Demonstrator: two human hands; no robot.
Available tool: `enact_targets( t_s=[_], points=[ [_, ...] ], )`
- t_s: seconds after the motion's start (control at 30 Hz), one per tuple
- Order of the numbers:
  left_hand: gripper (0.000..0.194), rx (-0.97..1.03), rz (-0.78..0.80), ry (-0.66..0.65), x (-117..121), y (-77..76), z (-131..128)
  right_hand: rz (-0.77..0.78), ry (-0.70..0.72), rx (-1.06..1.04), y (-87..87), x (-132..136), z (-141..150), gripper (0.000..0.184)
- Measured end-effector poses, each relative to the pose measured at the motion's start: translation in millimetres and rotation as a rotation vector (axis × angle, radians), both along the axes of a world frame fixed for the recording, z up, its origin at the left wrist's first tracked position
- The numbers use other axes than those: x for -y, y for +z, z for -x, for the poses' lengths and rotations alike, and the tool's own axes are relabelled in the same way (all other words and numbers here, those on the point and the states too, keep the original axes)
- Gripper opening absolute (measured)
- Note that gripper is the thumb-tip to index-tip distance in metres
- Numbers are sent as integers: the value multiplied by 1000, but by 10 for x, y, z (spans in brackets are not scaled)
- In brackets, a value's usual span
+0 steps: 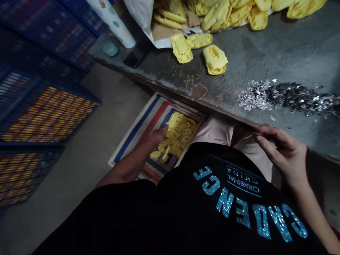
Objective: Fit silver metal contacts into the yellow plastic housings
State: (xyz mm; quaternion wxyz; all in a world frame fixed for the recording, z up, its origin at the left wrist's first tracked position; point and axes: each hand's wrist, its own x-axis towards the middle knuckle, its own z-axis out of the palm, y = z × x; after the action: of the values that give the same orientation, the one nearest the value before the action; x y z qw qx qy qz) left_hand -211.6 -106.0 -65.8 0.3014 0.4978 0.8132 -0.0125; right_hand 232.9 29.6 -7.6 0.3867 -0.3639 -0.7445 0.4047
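My left hand reaches down at the edge of a pile of yellow plastic shells, which lie in a box lined with striped red, white and blue sheet. Its fingers are mostly hidden, so whether it grips a shell does not show. My right hand is at the table's front edge, above my lap. Thumb and forefinger are pinched together there, with a thin pale sliver at the tips too small to name. Beyond that hand, small shiny metal pieces lie heaped on the table.
On the grey table are two loose yellow shells, a white sack with more shells, a dark phone, a patterned white cylinder and a teal round lid. Blue crates stand at left.
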Motion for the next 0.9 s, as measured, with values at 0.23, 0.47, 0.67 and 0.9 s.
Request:
enact_targets(
  t_s=[0.23,0.47,0.67,0.9],
  points=[
    [65,772,-391,-22,-415,547,-1128,283,55,-230,165,-37,274,18],
    [37,1504,-305,-120,-770,1012,-2033,673,163,-563,283,-98,303,46],
    [30,1281,-314,-288,-884,1210,-2217,691,181,-619,307,-54,18,36],
    [28,1053,-473,-319,-875,1217,-2333,569,175,-575,266,-16,-35,31]
  ],
)
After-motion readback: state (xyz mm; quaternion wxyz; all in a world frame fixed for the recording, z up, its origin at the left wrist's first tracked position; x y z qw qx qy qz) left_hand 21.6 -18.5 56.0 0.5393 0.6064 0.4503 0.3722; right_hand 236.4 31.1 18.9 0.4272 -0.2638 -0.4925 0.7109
